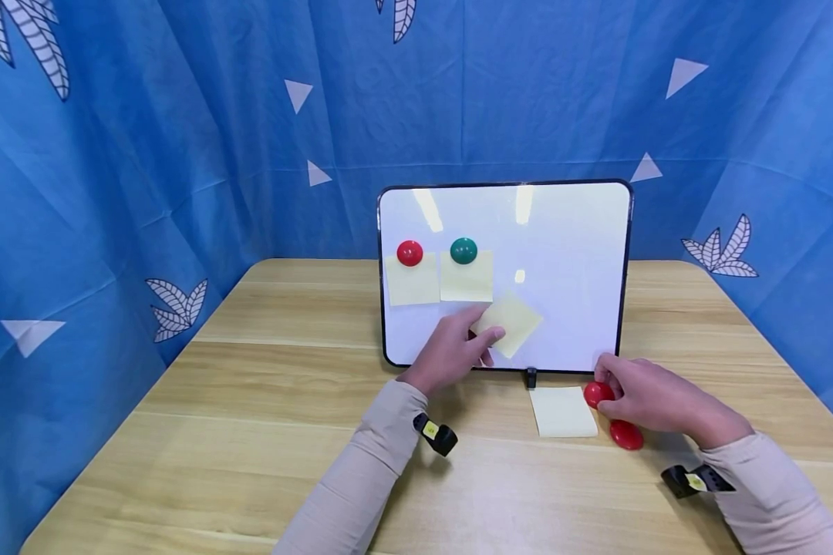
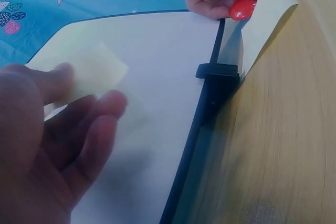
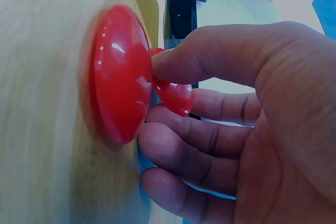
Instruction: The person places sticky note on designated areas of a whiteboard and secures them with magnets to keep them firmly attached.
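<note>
My left hand (image 1: 454,347) pinches a pale yellow sticky note (image 1: 515,322) between thumb and fingers, in front of the whiteboard (image 1: 569,270); the note is turned cornerwise. At the board's lower right corner, my right hand (image 1: 655,397) grips a round red magnet (image 1: 598,395) between thumb and fingers. Another red magnet (image 3: 123,74) lies on the table just below that hand. Beside it sits a pad of sticky notes (image 1: 564,412), its edge curling up in the left wrist view. On the board's left half, a red magnet (image 1: 409,253) and a green magnet (image 1: 463,250) each overlap the top of a note.
The whiteboard stands upright on the wooden table (image 1: 250,432), a black clip foot (image 1: 531,378) at its bottom edge. A blue patterned curtain (image 1: 201,139) hangs behind the table and along both sides.
</note>
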The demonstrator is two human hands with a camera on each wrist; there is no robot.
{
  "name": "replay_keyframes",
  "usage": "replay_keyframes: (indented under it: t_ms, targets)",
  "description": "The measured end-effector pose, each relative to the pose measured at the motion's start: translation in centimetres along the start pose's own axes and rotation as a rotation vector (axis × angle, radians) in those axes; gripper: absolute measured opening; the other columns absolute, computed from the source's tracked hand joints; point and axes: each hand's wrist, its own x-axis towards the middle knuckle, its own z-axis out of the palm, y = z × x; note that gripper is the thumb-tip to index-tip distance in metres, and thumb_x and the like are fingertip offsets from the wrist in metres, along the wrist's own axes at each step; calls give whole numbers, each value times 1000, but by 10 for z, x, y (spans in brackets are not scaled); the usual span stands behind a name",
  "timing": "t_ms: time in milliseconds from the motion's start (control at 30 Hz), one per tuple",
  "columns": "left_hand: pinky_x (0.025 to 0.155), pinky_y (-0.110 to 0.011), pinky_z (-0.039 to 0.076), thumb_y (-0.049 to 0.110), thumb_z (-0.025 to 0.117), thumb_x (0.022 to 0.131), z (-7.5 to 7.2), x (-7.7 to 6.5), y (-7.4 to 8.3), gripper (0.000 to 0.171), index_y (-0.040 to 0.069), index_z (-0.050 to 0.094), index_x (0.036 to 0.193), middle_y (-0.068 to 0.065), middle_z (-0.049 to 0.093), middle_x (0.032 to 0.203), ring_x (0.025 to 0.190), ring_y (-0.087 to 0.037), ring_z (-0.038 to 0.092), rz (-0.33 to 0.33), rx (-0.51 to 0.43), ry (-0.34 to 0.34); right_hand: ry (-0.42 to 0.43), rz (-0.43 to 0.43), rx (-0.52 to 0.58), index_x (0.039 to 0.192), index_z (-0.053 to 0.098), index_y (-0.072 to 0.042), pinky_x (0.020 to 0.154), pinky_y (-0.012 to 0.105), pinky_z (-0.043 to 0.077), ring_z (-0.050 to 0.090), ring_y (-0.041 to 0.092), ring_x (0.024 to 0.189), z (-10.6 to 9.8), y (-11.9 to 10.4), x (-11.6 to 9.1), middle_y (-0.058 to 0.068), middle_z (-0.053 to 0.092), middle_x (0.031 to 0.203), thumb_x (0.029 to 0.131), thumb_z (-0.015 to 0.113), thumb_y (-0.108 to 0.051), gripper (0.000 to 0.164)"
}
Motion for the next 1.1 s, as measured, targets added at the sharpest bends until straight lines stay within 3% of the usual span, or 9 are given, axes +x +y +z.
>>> replay_keyframes:
  t_ms: [133, 233, 367, 533, 667, 800, 967, 1100]
  targets:
    - [62, -29, 52, 34, 51, 106, -1, 0, 0, 21, 15, 60, 113, 0, 64, 81, 65, -15, 65, 3, -34, 24, -3, 1, 3, 102, 54, -11, 54, 30, 52, 55, 17, 67, 0, 0, 0, 1, 57, 80, 79, 85, -17, 38]
    - [61, -29, 51, 36, 43, 108, -2, 1, -1, 27, 13, 55, 101, -3, 63, 76, 65, -17, 64, 12, -52, 26, -6, 1, 4, 102, 54, -11, 54, 30, 52, 55, 17, 68, 0, 0, 1, 2, 57, 81, 79, 85, -17, 39]
    - [59, -29, 49, 34, 39, 109, -3, 2, -2, 29, 12, 55, 101, -4, 62, 76, 65, -17, 62, 27, -40, 39, -7, 2, 5, 103, 54, -11, 55, 29, 52, 55, 18, 69, 0, 0, 1, 2, 57, 82, 78, 85, -17, 40]
    - [64, -27, 47, 31, 47, 108, -4, 1, -2, 27, 13, 66, 107, 1, 58, 85, 75, -12, 59, 67, 63, 104, -13, -1, 17, 103, 54, -11, 55, 29, 52, 56, 18, 70, 0, 0, 1, 2, 57, 83, 79, 85, -18, 40]
    - [68, -28, 47, 29, 55, 105, -4, 1, -2, 25, 12, 73, 100, 3, 56, 85, 82, -10, 55, 109, 129, 172, -15, -1, 20, 103, 54, -11, 55, 29, 53, 56, 18, 70, 0, 0, 0, 2, 58, 83, 79, 85, -17, 41]
    - [64, -27, 50, 24, 63, 101, -4, 1, 0, 20, 8, 73, 107, 3, 59, 86, 73, -9, 60, 127, 88, 206, -14, -5, 14, 104, 54, -10, 55, 29, 53, 56, 18, 71, -1, 0, 1, 2, 58, 84, 77, 87, -19, 44]
    - [60, -25, 54, 18, 71, 95, -3, 2, 3, 31, 5, 66, 123, 1, 63, 90, 65, -9, 63, 119, 11, 254, -18, 0, 11, 105, 54, -10, 55, 29, 53, 56, 18, 71, -2, 0, 1, 2, 58, 85, 76, 87, -20, 46]
    - [58, -27, 54, 18, 73, 93, -2, 3, 5, 24, 9, 61, 112, 2, 63, 88, 63, -10, 62, 131, 3, 296, -18, 5, 11, 105, 54, -10, 55, 29, 53, 56, 18, 70, -1, 1, 1, 2, 58, 84, 77, 86, -19, 44]
